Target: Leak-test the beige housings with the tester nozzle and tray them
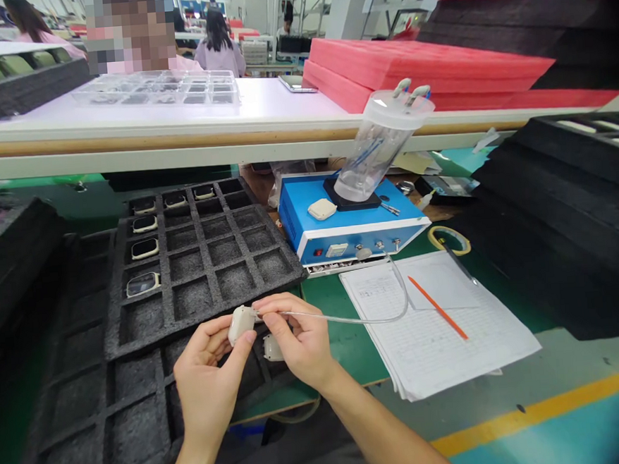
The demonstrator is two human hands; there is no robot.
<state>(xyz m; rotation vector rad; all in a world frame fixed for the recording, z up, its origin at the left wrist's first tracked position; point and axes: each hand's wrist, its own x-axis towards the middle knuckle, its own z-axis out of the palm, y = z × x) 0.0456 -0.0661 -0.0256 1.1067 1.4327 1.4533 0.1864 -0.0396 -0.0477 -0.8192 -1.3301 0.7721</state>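
Left hand [205, 363] is gripping a white case [240, 323]; right hand [296, 339] is pinching the tube [347, 319] at it, palming a second case [272, 348]. Tray [199, 257] at centre-left is holding seven pieces, most cells empty, so probably early.

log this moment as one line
left hand: holds white case | right hand: pinches clear tube at case, second case beneath | tube runs to blue box

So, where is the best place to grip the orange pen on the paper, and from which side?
Probably mid-barrel, coming from above: the orange pen lies flat and diagonal on the paper sheets, apart from both hands, so fingers can close across its thin width.
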